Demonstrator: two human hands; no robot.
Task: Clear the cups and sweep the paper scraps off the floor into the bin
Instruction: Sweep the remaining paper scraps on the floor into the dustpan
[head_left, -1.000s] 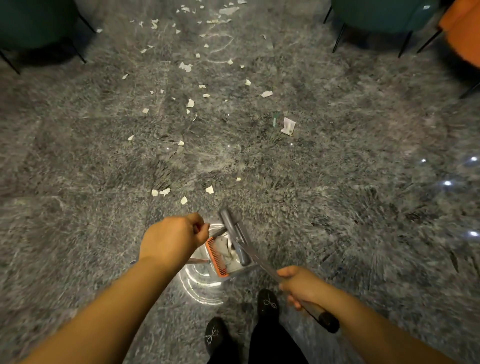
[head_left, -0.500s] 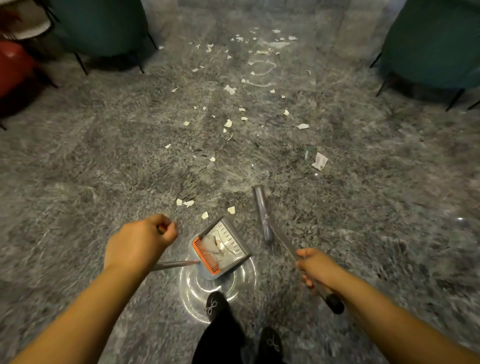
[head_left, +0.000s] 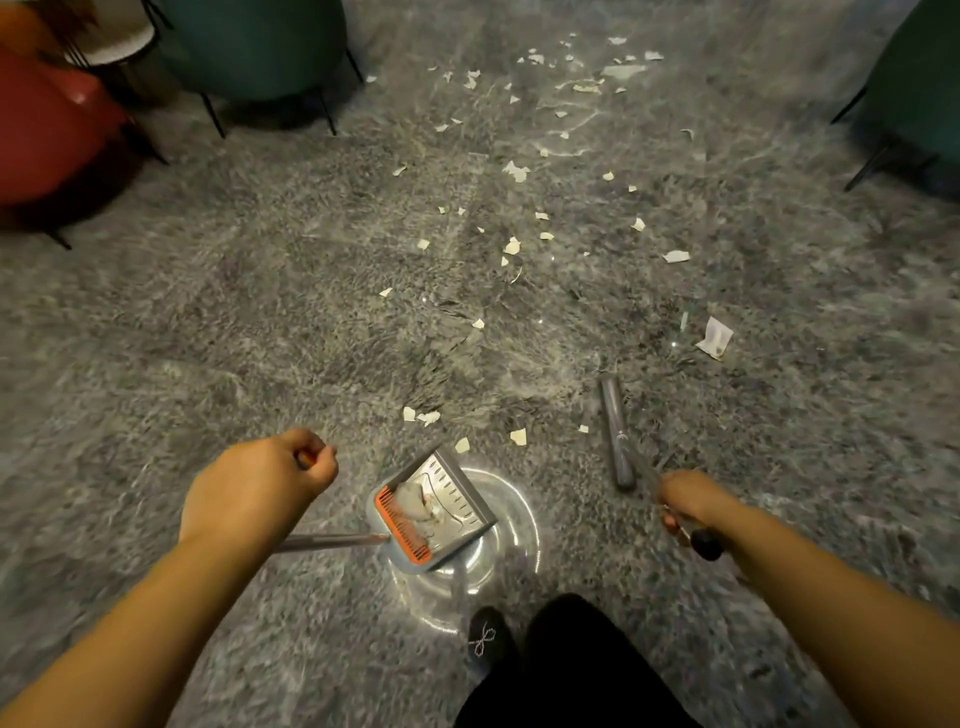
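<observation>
A grey dustpan with an orange comb edge holds some white paper and hangs low over the floor on a long metal handle. My left hand grips the top of that handle. My right hand grips the broom's handle near its black end cap; the grey broom head rests on the floor to the right of the pan. Several white paper scraps lie scattered over the grey floor ahead, the nearest ones just beyond the pan. A larger crumpled scrap lies to the right.
Teal chairs stand at the back left and far right; a red chair is at the left edge. My dark-clad legs and a shoe are just behind the pan. A bright ring of reflected light lies under the pan.
The broom head has swung out of the dustpan to the right and now lies apart from it. My view has shifted, bringing the left chairs into sight.
</observation>
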